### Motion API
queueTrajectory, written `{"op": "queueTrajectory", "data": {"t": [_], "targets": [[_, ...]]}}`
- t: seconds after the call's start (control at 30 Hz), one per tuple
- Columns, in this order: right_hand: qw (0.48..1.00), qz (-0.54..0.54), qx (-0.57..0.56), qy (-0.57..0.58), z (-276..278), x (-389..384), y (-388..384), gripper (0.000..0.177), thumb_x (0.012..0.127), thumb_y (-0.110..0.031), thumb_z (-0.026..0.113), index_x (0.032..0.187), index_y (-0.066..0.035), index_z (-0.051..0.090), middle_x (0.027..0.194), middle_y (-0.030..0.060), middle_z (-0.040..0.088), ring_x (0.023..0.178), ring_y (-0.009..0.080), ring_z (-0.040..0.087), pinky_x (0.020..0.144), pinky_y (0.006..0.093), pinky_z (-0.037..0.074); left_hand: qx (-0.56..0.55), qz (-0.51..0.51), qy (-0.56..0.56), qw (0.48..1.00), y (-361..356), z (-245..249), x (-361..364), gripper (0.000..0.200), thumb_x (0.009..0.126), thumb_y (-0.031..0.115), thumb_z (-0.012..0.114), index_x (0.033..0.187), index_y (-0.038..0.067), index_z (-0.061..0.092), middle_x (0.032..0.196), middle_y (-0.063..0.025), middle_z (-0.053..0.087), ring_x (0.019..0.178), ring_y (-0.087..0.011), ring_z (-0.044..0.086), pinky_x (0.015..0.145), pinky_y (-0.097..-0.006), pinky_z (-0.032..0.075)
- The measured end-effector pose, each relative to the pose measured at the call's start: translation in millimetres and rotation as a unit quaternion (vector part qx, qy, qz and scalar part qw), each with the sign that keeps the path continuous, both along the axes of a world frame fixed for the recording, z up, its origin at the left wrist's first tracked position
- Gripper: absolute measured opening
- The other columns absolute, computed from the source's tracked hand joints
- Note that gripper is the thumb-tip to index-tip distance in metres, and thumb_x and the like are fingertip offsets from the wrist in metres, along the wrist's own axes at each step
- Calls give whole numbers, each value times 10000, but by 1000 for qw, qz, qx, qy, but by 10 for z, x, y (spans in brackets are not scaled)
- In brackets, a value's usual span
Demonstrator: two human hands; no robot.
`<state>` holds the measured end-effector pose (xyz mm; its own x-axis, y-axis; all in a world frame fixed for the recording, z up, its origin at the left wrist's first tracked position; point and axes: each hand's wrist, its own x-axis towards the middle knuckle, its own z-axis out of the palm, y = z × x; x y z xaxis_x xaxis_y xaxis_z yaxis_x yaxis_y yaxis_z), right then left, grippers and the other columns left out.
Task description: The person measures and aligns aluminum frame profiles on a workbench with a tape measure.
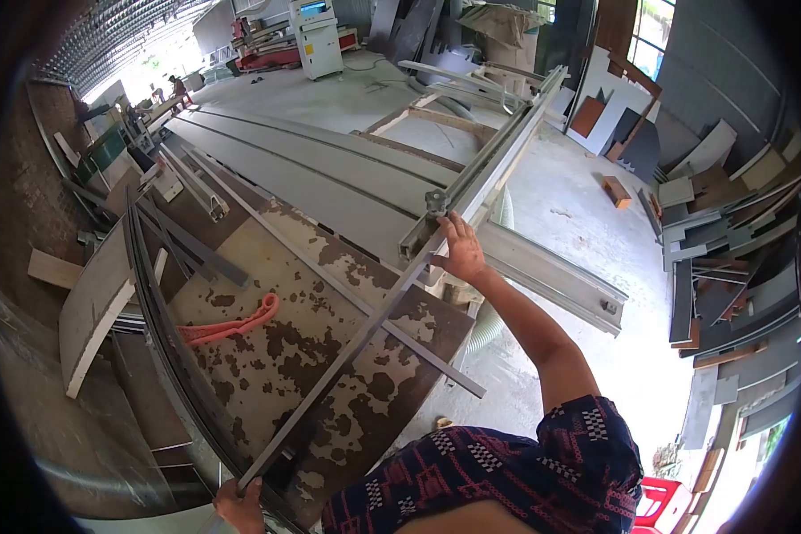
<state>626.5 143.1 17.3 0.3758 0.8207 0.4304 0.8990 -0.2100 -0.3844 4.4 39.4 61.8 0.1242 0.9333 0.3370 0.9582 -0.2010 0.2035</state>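
Observation:
A long narrow grey strip (338, 367) runs diagonally above the worn table from the lower left up to a metal rail. At its near end, my left hand (238, 505) is closed round the strip. My right hand (461, 253) holds the far end against the rail (500, 151), thumb on the near side and fingers over the top. Just beyond those fingers sits a dark clamp knob (436, 202). Another thin strip (432, 357) lies crosswise beneath the held one. A pink-red curved piece (231, 326) rests on the table (267, 392), whose brown surface is patchy.
A sliding saw table (311, 160) with long grooves stretches to the far left. Dark bent edging strips (151, 294) and boards crowd the left side. An aluminium beam (552, 276) juts out on the right. Offcuts (730, 258) lean along the right wall; a red stool (657, 500) stands lower right.

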Motion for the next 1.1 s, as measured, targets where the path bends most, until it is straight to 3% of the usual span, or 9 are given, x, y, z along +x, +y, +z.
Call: {"op": "queueTrajectory", "data": {"t": [0.07, 0.43, 0.53, 0.63, 0.7, 0.77, 0.83, 0.97, 1.1], "targets": [[1000, 9, 11, 22, 38, 12, -5, 909, 604, -316, 809, 1361, -121, 344, 1424, 232, 265, 1310, 393, 269, 1084, 439, 250, 23, 70, -80, 994, 54, -203, 24, 374, 556, 285, 794, 687, -11, 606, 572, -164, 527, 554, -362, 527, 538, -405, 412], [998, 32, 12, -45, 162, -416, -55, 904, 584, -249, 806, 1356, -103, 359, 1419, 255, 248, 1308, 415, 245, 1055, 517, 236, -57, 74, -106, 990, 301, -22, 660, 477, 564, 434, 784, 653, 10, 586, 603, -158, 557, 616, -377, 545, 628, -444, 400], [978, 108, 46, -171, 309, -591, -6, 800, 582, -198, 784, 1298, -89, 445, 1397, 252, 276, 1313, 410, 235, 1058, 543, 204, -56, 73, -134, 987, 303, -7, 796, 465, 569, 421, 789, 662, 9, 595, 599, -166, 554, 601, -376, 540, 607, -443, 400], [959, 228, -58, -159, 909, -1031, -105, 683, 585, -230, 786, 1197, -51, 539, 1364, 217, 360, 1301, 391, 283, 1060, 484, 252, -51, 69, -125, 988, 353, -59, 837, 431, 586, 383, 791, 681, 5, 608, 611, -171, 564, 581, -374, 536, 570, -426, 402], [917, 345, -106, -173, 1122, -1210, 82, 552, 622, -216, 754, 1116, -36, 585, 1285, 194, 463, 1273, 364, 341, 1032, 482, 286, -36, 57, -122, 990, 338, -107, 824, 411, 606, 363, 786, 692, 1, 612, 615, -171, 569, 567, -370, 531, 547, -415, 403], [874, 460, -53, -148, 1314, -1622, 295, 266, 639, -191, 705, 833, -22, 636, 937, 151, 615, 1050, 327, 529, 879, 446, 411, -20, 9, -129, 991, 352, -138, 849, 402, 633, 356, 775, 701, -5, 610, 610, -168, 570, 551, -364, 521, 527, -407, 403], [831, 516, -67, -198, 1961, -2193, 207, 195, 672, -238, 666, 755, -63, 640, 789, 94, 637, 820, 291, 616, 693, 406, 484, -56, 8, -104, 993, 393, -201, 821, 412, 661, 364, 762, 716, -13, 605, 599, -169, 557, 537, -351, 496, 525, -405, 403], [691, 611, 45, -383, 2938, -3200, -83, 192, 720, -229, 639, 864, -115, 695, 910, 68, 681, 881, 224, 642, 697, 381, 512, -53, -13, -76, 996, 378, -201, 791, 433, 723, 377, 719, 738, -36, 589, 562, -170, 482, 516, -299, 407, 518, -404, 364], [626, 642, 42, -439, 3060, -3562, -232, 224, 722, -242, 656, 915, -137, 693, 930, 53, 678, 902, 227, 635, 720, 405, 512, -50, -6, -95, 994, 343, -207, 816, 413, 724, 373, 709, 775, -27, 619, 597, -192, 519, 552, -329, 453, 564, -387, 402]]}}
